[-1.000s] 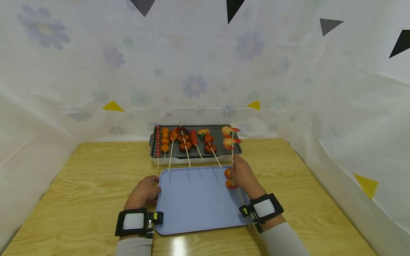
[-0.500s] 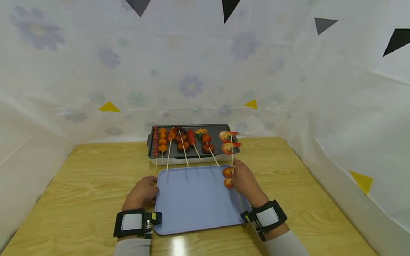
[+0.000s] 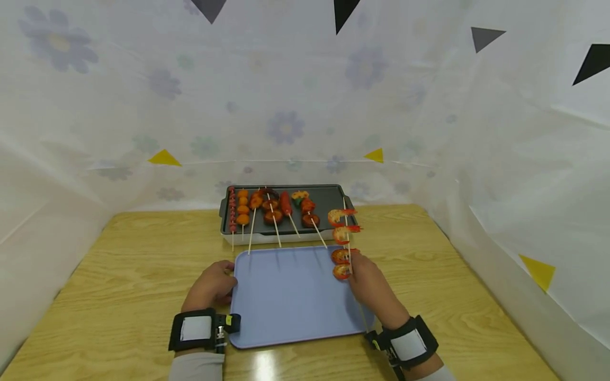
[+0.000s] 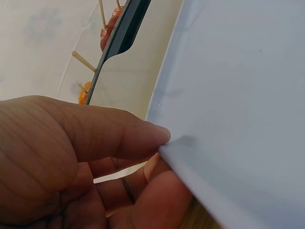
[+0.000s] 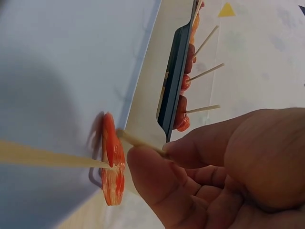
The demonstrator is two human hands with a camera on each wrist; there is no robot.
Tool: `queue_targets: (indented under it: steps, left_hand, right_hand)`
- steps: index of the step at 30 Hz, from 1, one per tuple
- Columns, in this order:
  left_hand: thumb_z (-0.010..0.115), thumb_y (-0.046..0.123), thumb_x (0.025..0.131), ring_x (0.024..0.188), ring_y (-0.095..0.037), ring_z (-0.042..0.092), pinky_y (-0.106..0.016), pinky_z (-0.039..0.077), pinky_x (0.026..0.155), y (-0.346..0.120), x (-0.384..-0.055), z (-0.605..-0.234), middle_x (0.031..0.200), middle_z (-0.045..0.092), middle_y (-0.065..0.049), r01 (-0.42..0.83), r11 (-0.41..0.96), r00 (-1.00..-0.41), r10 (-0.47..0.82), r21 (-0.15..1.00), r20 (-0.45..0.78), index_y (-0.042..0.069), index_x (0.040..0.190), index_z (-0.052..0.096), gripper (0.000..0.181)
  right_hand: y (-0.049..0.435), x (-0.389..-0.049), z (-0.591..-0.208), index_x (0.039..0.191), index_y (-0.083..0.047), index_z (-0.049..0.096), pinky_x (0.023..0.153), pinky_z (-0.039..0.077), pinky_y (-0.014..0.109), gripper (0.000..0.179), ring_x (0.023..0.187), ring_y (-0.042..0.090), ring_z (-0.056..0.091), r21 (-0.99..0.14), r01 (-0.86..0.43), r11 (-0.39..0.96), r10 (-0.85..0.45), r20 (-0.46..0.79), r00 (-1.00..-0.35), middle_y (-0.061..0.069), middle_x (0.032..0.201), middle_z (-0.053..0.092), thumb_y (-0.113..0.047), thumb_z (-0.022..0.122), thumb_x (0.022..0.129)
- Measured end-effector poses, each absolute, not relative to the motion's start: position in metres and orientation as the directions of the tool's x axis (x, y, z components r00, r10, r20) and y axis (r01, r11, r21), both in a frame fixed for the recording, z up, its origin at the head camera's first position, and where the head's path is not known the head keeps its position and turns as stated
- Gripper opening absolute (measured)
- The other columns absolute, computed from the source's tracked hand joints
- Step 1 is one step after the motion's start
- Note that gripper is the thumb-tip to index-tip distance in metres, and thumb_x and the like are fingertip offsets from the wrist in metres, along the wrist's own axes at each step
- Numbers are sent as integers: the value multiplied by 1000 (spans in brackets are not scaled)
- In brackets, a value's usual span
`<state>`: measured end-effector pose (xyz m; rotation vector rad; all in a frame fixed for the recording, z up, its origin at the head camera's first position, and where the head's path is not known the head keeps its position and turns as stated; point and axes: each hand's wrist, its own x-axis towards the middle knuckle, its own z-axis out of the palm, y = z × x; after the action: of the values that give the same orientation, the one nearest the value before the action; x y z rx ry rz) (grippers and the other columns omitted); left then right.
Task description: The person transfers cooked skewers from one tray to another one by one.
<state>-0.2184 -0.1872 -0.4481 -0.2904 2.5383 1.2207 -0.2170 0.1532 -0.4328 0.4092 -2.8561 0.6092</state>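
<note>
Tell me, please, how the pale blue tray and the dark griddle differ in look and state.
Color: the tray is pale blue, while the griddle is nearly black.
Outline: the griddle has a tab at each short end; the tray's rim is plain.
Load: assorted skewers line the griddle, while the only food over the tray is shrimp at its far right corner.
Both are rectangular with rounded corners.

Tray (image 3: 295, 299) apparently in all three views

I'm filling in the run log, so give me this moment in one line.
left hand: pinches edge of tray | right hand: pinches shrimp skewer | second shrimp skewer: on tray | other skewers: on grill pan
</note>
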Motion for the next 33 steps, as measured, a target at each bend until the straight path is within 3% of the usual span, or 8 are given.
queue_targets:
  steps: [5, 11, 15, 22, 33]
  left_hand:
    - [52, 4, 82, 69, -24, 57, -34, 53, 57, -188, -219, -446, 92, 57, -18, -302, 618, -934, -41, 726, -354, -4, 130, 47, 48]
    - [52, 4, 83, 69, -24, 57, -33, 53, 57, -189, -220, -448, 94, 57, -18, -311, 615, -931, -43, 725, -363, -3, 130, 46, 48]
    - [52, 5, 83, 69, -24, 57, -33, 53, 56, -190, -221, -449, 99, 57, -20, -314, 617, -930, -47, 722, -364, -3, 130, 46, 48]
    - [52, 5, 83, 69, -23, 58, -33, 53, 56, -190, -221, -450, 100, 57, -20, -316, 616, -930, -49, 722, -365, -4, 130, 46, 49]
    - [52, 4, 82, 70, -24, 57, -33, 53, 56, -188, -220, -449, 94, 57, -19, -302, 621, -933, -38, 723, -358, -4, 130, 46, 49]
  right_hand:
    - [155, -205, -432, 108, 10, 56, 71, 52, 48, 30, 89, 32, 59, -353, -288, 890, -229, 200, -953, 22, 94, 62, 8, 51, 79]
    - [155, -191, -432, 118, 13, 53, 78, 52, 48, 37, 98, 34, 58, -348, -260, 901, -242, 96, -966, 25, 105, 62, 6, 54, 82]
    - [154, -184, -432, 111, 12, 56, 67, 52, 41, 29, 86, 25, 59, -378, -224, 898, -233, 21, -972, 21, 100, 63, 6, 53, 83]
    - [153, -177, -435, 87, 2, 56, 48, 41, 31, 10, 60, 16, 45, -422, -223, 879, -265, -43, -963, 6, 70, 51, 8, 51, 81]
    - [152, -172, -437, 79, 1, 55, 46, 38, 30, 10, 56, 16, 43, -396, -273, 877, -310, -31, -950, 4, 66, 48, 9, 51, 79]
